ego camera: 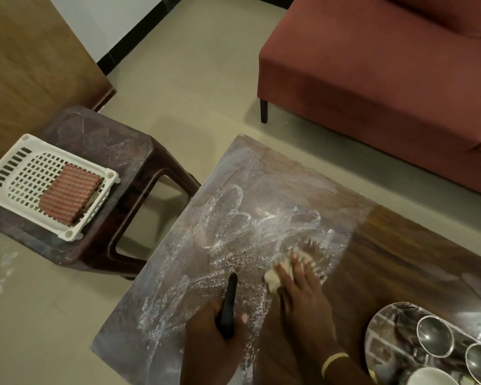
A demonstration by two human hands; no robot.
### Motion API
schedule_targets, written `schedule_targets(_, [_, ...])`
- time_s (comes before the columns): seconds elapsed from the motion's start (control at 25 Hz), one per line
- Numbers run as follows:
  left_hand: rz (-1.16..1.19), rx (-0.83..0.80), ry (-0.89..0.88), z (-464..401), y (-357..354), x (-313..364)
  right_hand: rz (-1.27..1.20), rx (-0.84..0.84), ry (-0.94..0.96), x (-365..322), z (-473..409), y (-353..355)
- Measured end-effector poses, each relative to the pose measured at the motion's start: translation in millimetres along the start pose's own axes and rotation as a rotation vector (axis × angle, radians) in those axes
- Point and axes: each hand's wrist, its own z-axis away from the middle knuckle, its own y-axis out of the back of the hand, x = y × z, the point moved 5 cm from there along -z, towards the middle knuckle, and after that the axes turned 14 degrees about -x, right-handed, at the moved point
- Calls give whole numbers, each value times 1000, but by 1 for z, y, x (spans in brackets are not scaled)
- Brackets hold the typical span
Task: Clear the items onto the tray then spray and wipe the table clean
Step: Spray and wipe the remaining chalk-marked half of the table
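Observation:
The wooden table [400,262] has white foamy streaks smeared over its left half. My right hand [303,295] presses a pale crumpled cloth [281,270] onto the wet patch near the middle, fingers spread over it. My left hand [214,332] grips a slim black object [229,304], likely the sprayer's trigger, pointing away from me over the foam. At the lower right a round steel tray [383,326] sits on the table with two steel bowls [435,340] and a white bowl [431,377] on it.
A dark plastic stool [117,162] stands left of the table. It carries a white slotted basket [28,165] with a folded striped cloth [70,195]. A red sofa [386,87] lies beyond the table. Tiled floor runs between them.

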Motion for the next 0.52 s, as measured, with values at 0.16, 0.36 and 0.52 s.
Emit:
schedule_targets(0.16, [-56,-74,-88,-25,12,22,146,-160,330,-25,33,-34])
schedule_targets(0.36, [-16,-64,-29,-44,27,30,69,28,183,-9,-65,39])
schedule_targets(0.52, [-65,-129,-7,-50,36,28,-113,5,-3,-41,-84,18])
